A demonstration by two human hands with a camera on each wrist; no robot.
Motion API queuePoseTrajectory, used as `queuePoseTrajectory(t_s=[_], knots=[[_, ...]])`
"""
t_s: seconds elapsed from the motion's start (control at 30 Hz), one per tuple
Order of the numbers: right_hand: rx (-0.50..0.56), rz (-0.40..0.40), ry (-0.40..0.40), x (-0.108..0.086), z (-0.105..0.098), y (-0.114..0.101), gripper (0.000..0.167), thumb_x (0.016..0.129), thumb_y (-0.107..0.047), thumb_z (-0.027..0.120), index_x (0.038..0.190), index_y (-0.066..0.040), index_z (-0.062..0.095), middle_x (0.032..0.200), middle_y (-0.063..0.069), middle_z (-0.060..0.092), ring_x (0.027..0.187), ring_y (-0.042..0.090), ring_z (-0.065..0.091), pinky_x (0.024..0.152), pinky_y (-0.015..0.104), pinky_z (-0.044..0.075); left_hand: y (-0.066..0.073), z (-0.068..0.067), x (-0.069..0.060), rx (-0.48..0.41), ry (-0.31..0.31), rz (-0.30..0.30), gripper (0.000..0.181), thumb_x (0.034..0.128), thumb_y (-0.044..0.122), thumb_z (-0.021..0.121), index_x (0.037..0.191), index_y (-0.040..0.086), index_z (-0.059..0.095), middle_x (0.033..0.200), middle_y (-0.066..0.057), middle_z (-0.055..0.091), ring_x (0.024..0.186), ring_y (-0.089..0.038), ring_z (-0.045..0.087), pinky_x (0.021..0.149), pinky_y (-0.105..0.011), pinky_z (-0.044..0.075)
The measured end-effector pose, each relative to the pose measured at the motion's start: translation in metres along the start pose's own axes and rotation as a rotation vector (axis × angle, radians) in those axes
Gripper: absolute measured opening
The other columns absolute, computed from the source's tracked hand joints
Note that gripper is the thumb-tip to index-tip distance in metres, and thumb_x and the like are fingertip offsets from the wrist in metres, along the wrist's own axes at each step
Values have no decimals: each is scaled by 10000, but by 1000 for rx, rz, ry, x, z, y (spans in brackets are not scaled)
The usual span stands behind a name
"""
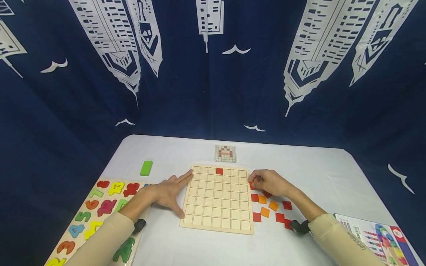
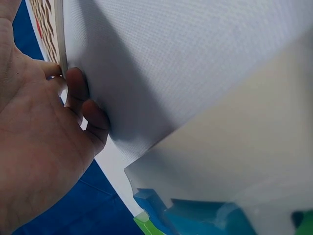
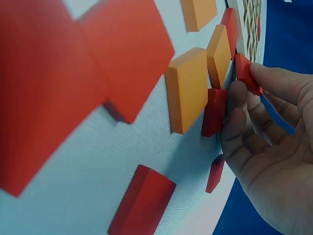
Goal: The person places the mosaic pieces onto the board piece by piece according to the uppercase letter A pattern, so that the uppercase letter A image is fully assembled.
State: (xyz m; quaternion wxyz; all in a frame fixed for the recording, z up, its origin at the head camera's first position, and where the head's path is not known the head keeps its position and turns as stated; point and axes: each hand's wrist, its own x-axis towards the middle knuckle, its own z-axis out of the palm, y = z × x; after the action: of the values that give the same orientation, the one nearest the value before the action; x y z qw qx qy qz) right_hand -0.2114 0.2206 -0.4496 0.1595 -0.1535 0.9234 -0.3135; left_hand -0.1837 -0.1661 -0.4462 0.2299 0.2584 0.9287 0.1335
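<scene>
A wooden grid board (image 1: 216,199) lies in the middle of the white table, with one red square tile (image 1: 219,171) set in its top row. My left hand (image 1: 168,194) rests along the board's left edge, thumb and fingers spread apart. At the right edge, my right hand (image 1: 271,181) pinches a red tile (image 3: 247,76) between thumb and fingers. Around that hand lie loose red tiles (image 1: 287,205) and orange tiles (image 1: 273,205). Behind the board is a small pattern card (image 1: 225,153) with a grid picture.
A puzzle board with colourful number shapes (image 1: 106,207) lies at the left under the left forearm. A green block (image 1: 146,168) is at the back left. At the front right lies a printed colourful sheet (image 1: 376,236). A dark blue curtain (image 1: 213,92) hangs behind the table.
</scene>
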Motion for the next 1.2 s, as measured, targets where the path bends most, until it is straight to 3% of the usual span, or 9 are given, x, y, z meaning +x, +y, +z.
queuePoseTrajectory(t_s=[0.4, 0.7, 1.2], knots=[[15, -52, 17, 3, -10, -14, 71, 861, -211, 637, 929, -206, 659, 802, -19, 588, 655, 184, 528, 526, 289, 451, 0, 1, 0, -12, 0, -4, 1377, 411, 699, 776, 1496, 279, 39, 1523, 161, -106, 1341, -453, 101, 1021, -593, 226], [80, -93, 5, 12, 1, -28, 81, 858, -223, 651, 937, -206, 660, 809, -31, 604, 716, 170, 542, 629, 312, 457, -1, 0, 0, -8, 0, 5, 1375, 416, 711, 765, 1496, 273, 37, 1525, 155, -107, 1340, -449, 108, 1013, -600, 232], [140, -205, -20, 33, 22, -60, 121, 870, -165, 610, 978, -183, 663, 838, -30, 616, 753, 149, 555, 685, 319, 471, 1, -1, 0, 23, -2, 13, 1388, 413, 735, 747, 1498, 250, 30, 1532, 123, -101, 1332, -466, 117, 1005, -610, 238]])
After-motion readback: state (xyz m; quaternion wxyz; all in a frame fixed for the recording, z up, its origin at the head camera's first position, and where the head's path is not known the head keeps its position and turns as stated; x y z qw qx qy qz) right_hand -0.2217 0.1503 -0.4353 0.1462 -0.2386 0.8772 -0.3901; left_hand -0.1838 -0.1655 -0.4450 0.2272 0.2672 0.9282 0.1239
